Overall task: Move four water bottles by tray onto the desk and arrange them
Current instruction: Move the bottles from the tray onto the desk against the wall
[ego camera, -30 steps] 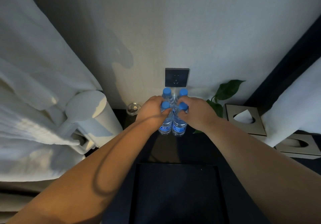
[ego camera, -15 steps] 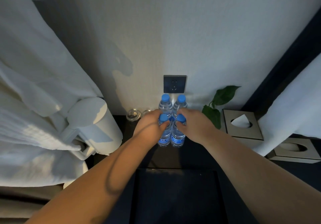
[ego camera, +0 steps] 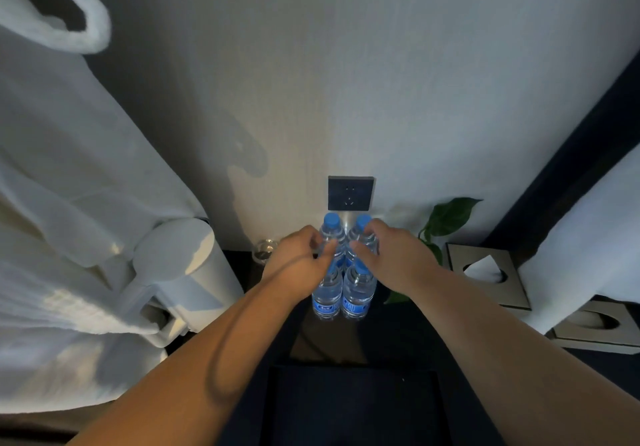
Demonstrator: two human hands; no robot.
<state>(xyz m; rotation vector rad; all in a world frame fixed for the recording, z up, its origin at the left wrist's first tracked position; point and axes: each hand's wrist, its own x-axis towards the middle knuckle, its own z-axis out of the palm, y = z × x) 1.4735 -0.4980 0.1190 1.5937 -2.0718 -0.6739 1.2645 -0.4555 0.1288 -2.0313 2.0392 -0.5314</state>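
Your left hand (ego camera: 298, 262) and right hand (ego camera: 391, 258) moved from front bottles to the back pair (ego camera: 332, 234), fingers pinching them near the desk's (ego camera: 329, 341) wall edge; arranging nearly done.

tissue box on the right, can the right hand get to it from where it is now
Probably yes. The tissue box sits just right of the right hand, with only plant leaves near the path.

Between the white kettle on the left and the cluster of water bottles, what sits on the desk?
In the head view, a small clear glass stands there, partly hidden behind the left hand.
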